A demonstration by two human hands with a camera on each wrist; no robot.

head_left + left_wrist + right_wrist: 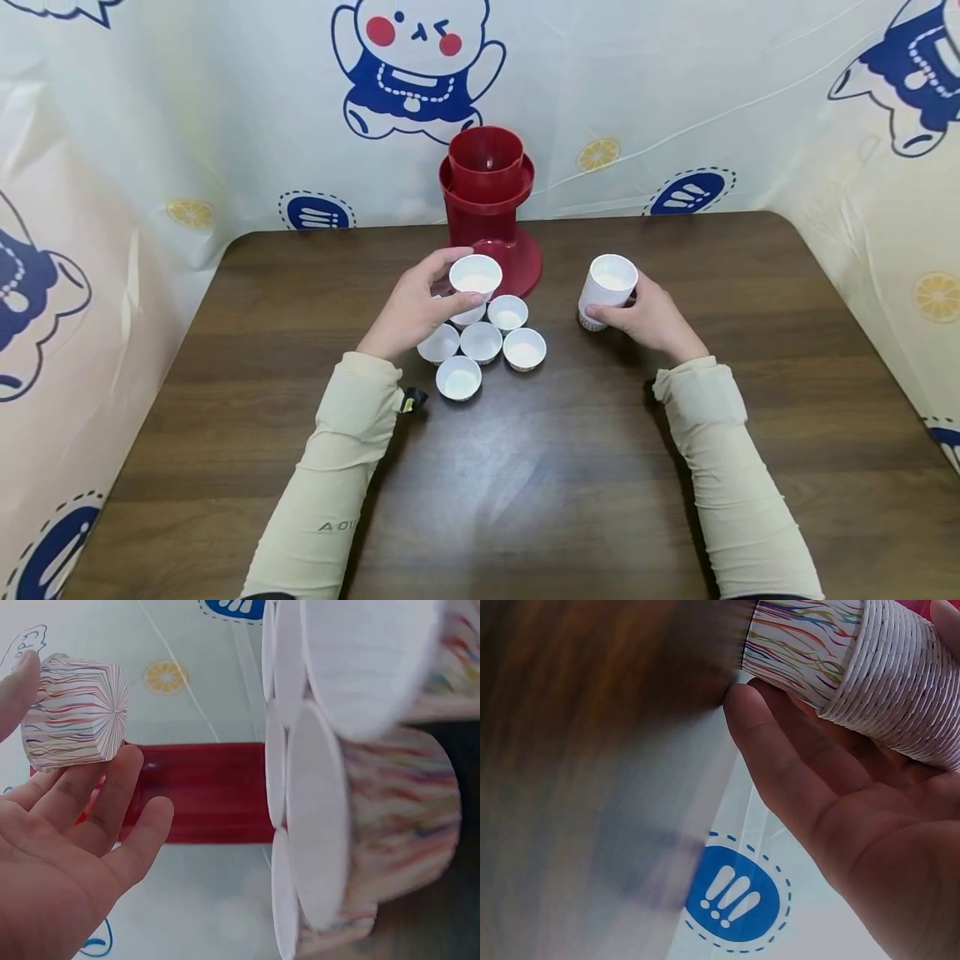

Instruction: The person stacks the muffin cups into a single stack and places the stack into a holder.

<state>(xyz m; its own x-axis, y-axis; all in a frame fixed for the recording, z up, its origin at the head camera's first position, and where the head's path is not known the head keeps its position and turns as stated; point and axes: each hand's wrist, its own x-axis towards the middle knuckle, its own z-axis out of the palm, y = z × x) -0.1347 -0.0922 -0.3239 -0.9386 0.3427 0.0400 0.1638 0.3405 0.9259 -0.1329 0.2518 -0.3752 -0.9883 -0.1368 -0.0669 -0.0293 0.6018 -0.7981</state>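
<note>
My left hand [420, 304] pinches a small white paper cup [476, 275] between thumb and fingers, raised over a cluster of cups. Wavy coloured stripes run along the held cup's side [71, 712] in the left wrist view. Below it, several matching paper cups [459, 379] stand mouth up and close together on the table; the hand partly hides the back ones. To the right, my right hand [651, 315] grips a stack of nested paper cups [609, 283], mouths up. Many closely spaced rims show on this stack [892, 682] in the right wrist view.
Behind the cups stands a dark red two-tier plastic holder [483, 217] with a round base, near the table's back edge. The brown wooden table [525, 500] is bordered by a printed cloth [247, 100] at the back and sides.
</note>
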